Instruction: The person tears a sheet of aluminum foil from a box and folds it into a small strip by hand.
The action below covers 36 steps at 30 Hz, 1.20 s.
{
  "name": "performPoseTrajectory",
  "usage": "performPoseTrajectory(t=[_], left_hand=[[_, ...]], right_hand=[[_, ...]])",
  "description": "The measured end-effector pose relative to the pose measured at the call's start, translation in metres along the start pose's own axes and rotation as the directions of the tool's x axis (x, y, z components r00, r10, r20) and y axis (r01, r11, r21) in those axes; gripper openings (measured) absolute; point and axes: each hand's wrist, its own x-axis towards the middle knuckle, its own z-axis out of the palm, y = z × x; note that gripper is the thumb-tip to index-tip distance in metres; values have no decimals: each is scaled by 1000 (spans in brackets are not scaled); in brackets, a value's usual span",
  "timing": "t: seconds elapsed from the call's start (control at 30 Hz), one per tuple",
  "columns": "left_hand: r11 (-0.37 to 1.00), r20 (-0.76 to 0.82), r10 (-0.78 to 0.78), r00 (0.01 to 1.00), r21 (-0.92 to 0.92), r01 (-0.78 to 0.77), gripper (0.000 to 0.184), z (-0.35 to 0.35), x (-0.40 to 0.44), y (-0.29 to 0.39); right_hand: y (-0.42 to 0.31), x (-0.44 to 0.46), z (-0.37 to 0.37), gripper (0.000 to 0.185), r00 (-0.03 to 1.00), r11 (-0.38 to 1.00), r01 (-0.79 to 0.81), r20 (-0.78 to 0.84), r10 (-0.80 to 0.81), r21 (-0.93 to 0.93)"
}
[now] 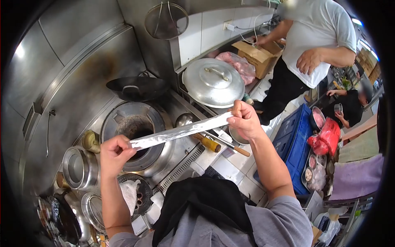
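A long shiny white strip [181, 131], which could be foil or plastic film, is stretched taut between my two hands. My left hand [117, 151] pinches its lower left end, and my right hand [245, 119] grips the upper right end. Under the strip lies a round wok burner [158, 117] with a dark opening. A ladle [184, 120] and a brush-like tool with a yellow handle [210, 144] rest near the burner's right side, below my right hand. The strip tilts upward to the right and partly covers the burner.
A black wok [138, 87] sits behind the burner, beside a big lidded pot [213, 82]. Metal pots [80, 166] and a perforated ladle [144, 195] stand at left. One person [312, 41] reaches into a cardboard box [259, 57]; another [347, 105] works farther right, past blue crates [288, 144].
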Motion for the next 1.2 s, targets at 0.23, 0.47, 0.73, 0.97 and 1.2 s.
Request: performPoseTrajectory(t=[0.23, 0.47, 0.73, 0.97, 1.2], left_hand=[[988, -77, 113, 991, 118, -103, 35, 12, 32, 17], [819, -26, 159, 987, 562, -117, 34, 9, 68, 93], [357, 137, 509, 850, 865, -353, 7, 10, 100, 162], [582, 145, 239, 960, 770, -261, 6, -2, 90, 149], [626, 188, -131, 973, 777, -66, 16, -7, 94, 148]], right_hand=[[-45, 14, 6, 32, 998, 976, 55, 7, -54, -209], [-129, 33, 35, 24, 989, 489, 138, 92, -116, -861], [-179, 51, 54, 15, 854, -197, 354, 402, -331, -914], [-177, 44, 46, 12, 962, 215, 259, 231, -144, -942], [-176, 62, 30, 18, 986, 545, 82, 148, 79, -835]])
